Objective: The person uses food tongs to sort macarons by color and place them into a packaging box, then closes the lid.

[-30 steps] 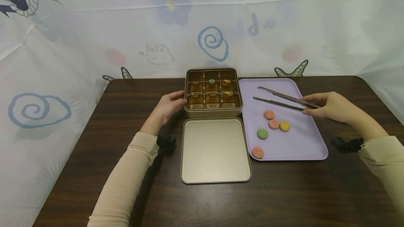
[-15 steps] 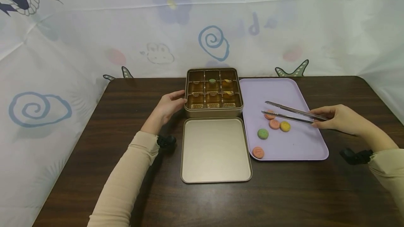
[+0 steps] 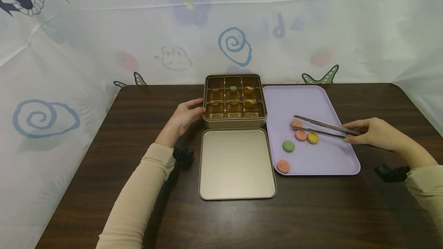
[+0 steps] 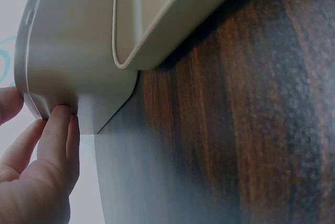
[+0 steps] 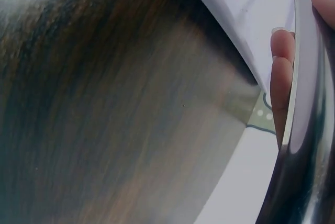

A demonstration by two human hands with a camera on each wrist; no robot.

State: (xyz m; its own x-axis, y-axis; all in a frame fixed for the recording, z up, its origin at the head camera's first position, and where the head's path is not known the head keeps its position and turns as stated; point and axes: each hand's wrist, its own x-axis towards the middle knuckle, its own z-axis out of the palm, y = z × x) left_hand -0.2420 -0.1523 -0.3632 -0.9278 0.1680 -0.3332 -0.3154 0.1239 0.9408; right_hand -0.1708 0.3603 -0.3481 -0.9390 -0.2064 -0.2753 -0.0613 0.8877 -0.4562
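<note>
My right hand grips metal tongs over a lilac tray. Their two arms are spread, the tips on either side of the upper pink macaron-like round; I cannot tell whether they touch it. Close by lie another pink round, a yellow round and a green round. With its fingertips, my left hand touches the left side of a gold tin. The tin's divided insert shows one green piece and yellow pieces in the back and right compartments.
In front of the tin lies its flat gold lid, alongside the tray's left edge. One more pink round sits at the tray's front left corner. Behind the dark wooden table hangs a printed white cloth.
My right hand has brought the tongs down and toward me, from the tray's back part to the upper pink round. My left hand stays at the tin.
</note>
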